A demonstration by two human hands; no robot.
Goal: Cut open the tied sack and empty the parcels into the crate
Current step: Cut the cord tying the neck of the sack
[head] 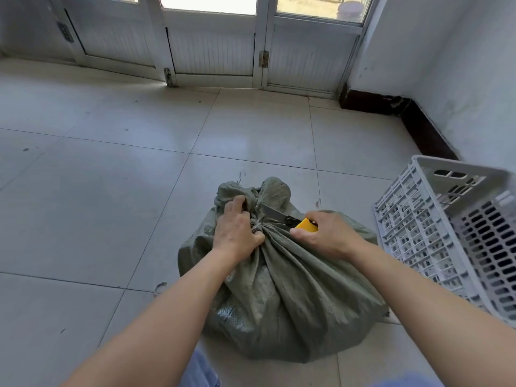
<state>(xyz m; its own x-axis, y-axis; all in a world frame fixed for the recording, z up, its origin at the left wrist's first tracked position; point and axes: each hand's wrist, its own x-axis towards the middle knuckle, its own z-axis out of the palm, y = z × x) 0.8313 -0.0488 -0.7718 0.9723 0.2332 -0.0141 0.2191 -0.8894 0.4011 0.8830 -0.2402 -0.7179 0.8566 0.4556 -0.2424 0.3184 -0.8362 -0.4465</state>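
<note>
A grey-green woven sack (284,291) stands bulging on the tiled floor, its neck gathered and bound with string (258,225). My left hand (237,230) grips the bunched neck around the tie. My right hand (324,233) holds a yellow-handled utility knife (305,225); its steel blade (275,213) points left and reaches the neck just above the string. The parcels are hidden inside the sack. A white slatted plastic crate (435,233) stands to the right of the sack, open side up.
Pale floor tiles (111,191) spread left and ahead. White doors (212,51) close off the far side. A white wall with dark skirting (424,129) runs behind the crate. A small loop of string (160,286) lies on the floor left of the sack.
</note>
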